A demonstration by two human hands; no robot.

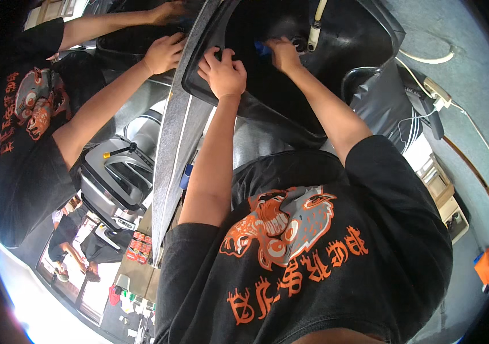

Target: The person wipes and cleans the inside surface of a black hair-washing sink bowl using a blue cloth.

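Observation:
A black salon wash basin (261, 86) lies before me, with a pale spray hose (314, 34) hanging into it over a round drain fitting (299, 44). Inside the bowl, my right hand (285, 53) holds a blue cloth or sponge (262, 48) against the black surface. My left hand (223, 74) rests on the basin's left ledge, fingers bent and spread. Something small and dark shows between those fingers, too hidden to name. Both arms reach forward over the near side of the basin.
Close on the left stands a mirror (111, 99) with a grey frame (169, 142); it reflects my arms, a salon chair and other people. At the right, a power strip (437, 92) with white cables hangs by the wall, near a black covered chair part (375, 99).

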